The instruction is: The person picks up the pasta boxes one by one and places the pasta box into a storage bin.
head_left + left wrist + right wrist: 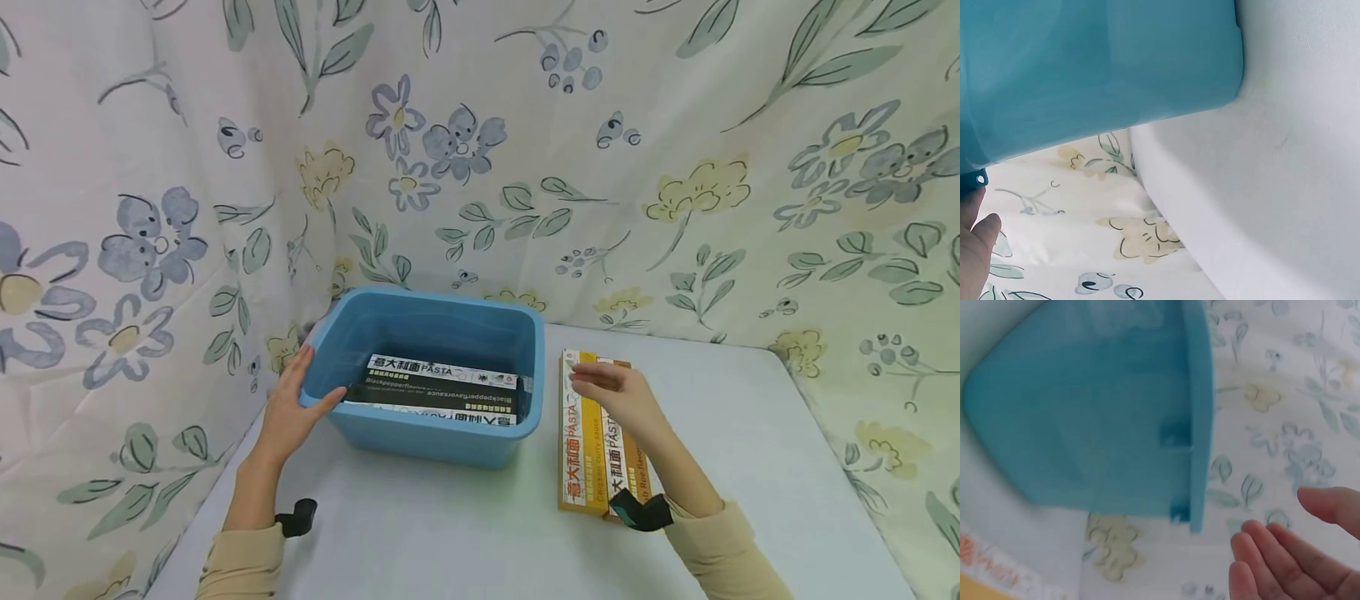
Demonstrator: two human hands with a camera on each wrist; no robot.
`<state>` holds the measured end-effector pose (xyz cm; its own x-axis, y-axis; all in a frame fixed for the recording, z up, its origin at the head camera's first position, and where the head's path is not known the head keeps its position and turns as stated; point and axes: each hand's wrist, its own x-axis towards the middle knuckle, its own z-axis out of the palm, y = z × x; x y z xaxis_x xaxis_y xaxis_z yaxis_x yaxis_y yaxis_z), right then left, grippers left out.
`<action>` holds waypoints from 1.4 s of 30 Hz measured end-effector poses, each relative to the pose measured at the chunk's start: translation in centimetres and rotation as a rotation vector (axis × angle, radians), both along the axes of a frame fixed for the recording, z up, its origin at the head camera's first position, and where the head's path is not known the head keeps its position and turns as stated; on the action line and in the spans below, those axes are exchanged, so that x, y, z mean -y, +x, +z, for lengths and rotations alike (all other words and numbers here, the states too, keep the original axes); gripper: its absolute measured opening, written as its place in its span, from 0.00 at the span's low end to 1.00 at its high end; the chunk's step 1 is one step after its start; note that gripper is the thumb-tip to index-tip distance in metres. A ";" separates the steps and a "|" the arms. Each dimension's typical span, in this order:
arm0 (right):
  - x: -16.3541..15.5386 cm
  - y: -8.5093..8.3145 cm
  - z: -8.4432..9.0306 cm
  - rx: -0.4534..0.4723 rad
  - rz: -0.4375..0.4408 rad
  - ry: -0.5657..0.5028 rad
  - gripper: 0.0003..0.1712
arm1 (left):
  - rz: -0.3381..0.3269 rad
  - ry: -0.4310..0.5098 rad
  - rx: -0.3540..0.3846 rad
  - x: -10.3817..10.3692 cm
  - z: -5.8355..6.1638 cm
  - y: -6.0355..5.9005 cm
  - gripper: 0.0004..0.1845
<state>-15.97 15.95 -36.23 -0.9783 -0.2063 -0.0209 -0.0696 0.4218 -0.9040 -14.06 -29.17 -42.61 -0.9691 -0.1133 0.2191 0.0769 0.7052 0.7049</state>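
Observation:
A blue plastic bin (450,321) stands on the white table (450,533) and holds black pasta boxes (435,393). My left hand (303,387) rests on the bin's left front corner, with the fingers up the outside and the thumb along the front wall. The left wrist view shows the bin's wall (1097,69) and part of that hand (975,250) below its rim. Right of the bin lie a yellow pasta box (576,467) and an orange one (626,458), side by side. My right hand (600,383) hovers over their far ends, fingers (1279,562) relaxed and holding nothing.
Floral cloth (480,150) hangs close behind and on both sides of the table. The table's left edge (1166,206) runs just beside the bin. Bare tabletop (750,433) stretches right of the boxes and in front of the bin.

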 end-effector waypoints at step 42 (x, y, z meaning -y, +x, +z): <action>-5.3 7.1 -16.6 0.240 -0.343 0.247 0.80 | 0.013 0.020 0.012 -0.1 -0.1 0.0 0.48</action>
<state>-8.88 21.23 -52.87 -0.9505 0.1664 -0.2623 0.3092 0.5881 -0.7474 -14.10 -29.08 -42.73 -0.9701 -0.1299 0.2051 0.0596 0.6915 0.7199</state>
